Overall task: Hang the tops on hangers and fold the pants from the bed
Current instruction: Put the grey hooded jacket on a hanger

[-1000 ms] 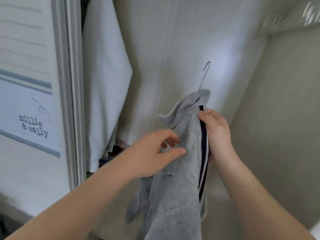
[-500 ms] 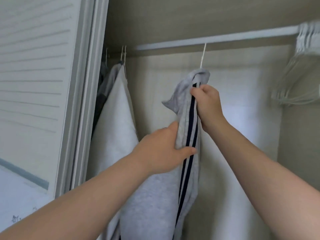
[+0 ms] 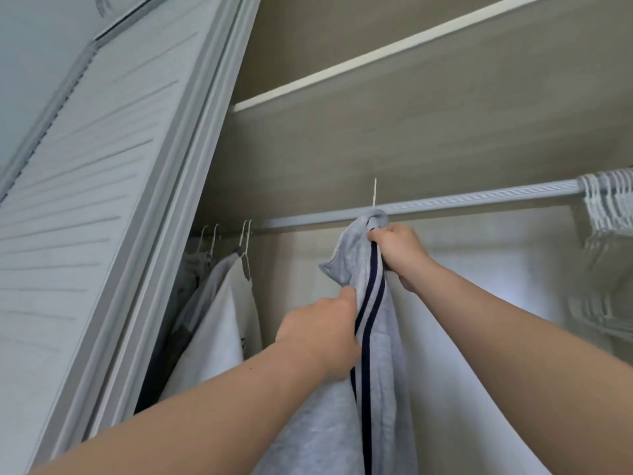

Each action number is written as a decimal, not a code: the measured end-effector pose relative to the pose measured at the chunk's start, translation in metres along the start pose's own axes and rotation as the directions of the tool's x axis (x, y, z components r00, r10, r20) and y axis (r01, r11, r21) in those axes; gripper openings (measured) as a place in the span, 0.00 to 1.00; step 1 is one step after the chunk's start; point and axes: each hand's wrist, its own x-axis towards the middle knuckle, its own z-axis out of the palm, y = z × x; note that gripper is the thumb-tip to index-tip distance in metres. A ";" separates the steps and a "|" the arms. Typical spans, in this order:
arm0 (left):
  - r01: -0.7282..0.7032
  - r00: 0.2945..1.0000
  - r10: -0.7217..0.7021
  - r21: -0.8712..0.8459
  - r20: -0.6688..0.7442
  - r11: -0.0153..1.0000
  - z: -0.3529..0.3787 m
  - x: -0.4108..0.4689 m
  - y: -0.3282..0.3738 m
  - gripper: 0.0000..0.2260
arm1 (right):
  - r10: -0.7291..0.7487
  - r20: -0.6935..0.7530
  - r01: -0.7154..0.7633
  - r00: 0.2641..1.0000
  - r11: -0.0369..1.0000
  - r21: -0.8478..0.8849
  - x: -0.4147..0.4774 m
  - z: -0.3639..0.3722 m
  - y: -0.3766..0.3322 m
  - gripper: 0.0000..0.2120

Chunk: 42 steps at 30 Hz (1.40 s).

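Hanging at the closet rail (image 3: 479, 200), where its hanger hook (image 3: 375, 197) is seen, the grey striped top (image 3: 376, 389) is gripped just below the neck by the right hand (image 3: 399, 252), fingers curled round the fabric. Lower down, its edge is held by the left hand (image 3: 322, 337). Other garments (image 3: 219, 320) are hung leftward beside a louvred door (image 3: 102, 200); white hangers (image 3: 609, 214) are bunched rightward.

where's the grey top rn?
Head view, centre: the grey top is held up at the rod, right hand gripping its top, left hand lower down; hung clothes lie to its left, empty hangers to its right.
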 end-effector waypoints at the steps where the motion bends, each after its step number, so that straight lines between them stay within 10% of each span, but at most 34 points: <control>1: -0.004 1.000 0.003 0.023 0.021 1.000 0.000 0.004 -0.001 0.15 | 0.013 0.004 -0.013 1.000 1.000 0.003 0.003 0.002 0.001 0.07; 13: 0.073 0.970 -0.087 0.071 0.228 0.995 0.023 -0.009 -0.029 0.28 | 0.135 0.226 -0.135 0.965 0.991 -0.017 -0.033 0.032 0.024 0.05; 20: 0.154 0.948 -0.178 0.109 0.263 0.982 0.033 -0.027 -0.057 0.16 | 0.121 0.411 0.035 0.903 0.935 -0.353 -0.061 0.056 0.016 0.11; 42: 0.245 0.872 -0.361 0.344 0.330 0.906 0.028 -0.052 -0.115 0.17 | 0.044 0.553 0.032 0.832 0.991 -0.127 0.006 0.164 0.066 0.16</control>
